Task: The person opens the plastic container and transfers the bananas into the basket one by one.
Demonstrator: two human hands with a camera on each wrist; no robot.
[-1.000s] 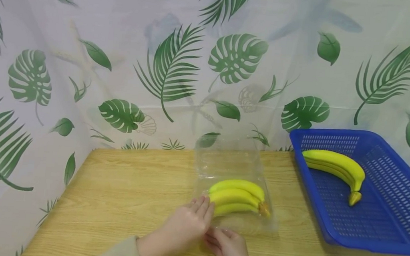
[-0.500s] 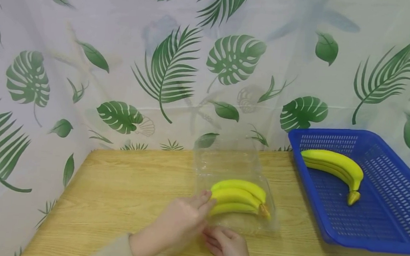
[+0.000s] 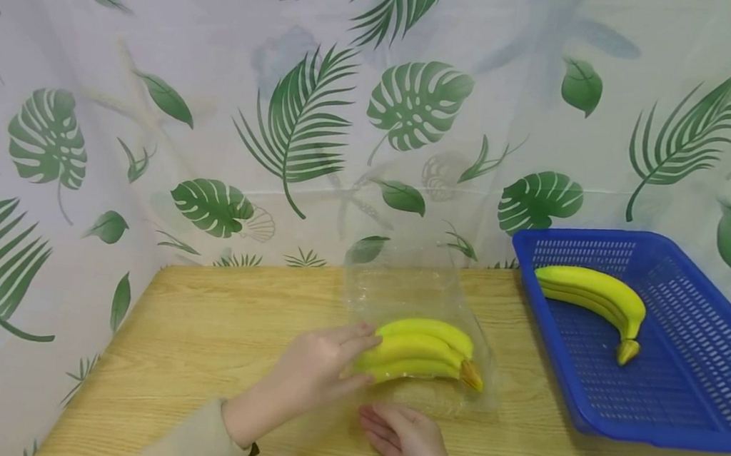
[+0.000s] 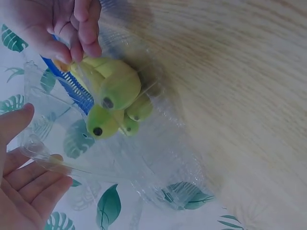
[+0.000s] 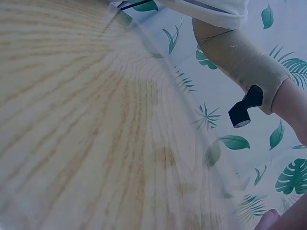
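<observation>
Left hand slides up along the bananas, fingers straight against them inside the clear bag. Right hand lies flat and relaxed on the bag's near edge on the desk, holding nothing. With no real grip on that slippery plastic, the bag could skid and the bunch stall.

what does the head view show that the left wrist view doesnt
Only the head view shows the whole blue basket with a second banana bunch in it, the full wooden table, and both hands from above: the left hand at the bagged bunch's end, the right hand resting on the bag's near edge. Only the left wrist view shows the dark banana tips end-on and the bag's open mouth. Both show the bagged bananas, the clear plastic bag and the leaf-print curtain.
</observation>
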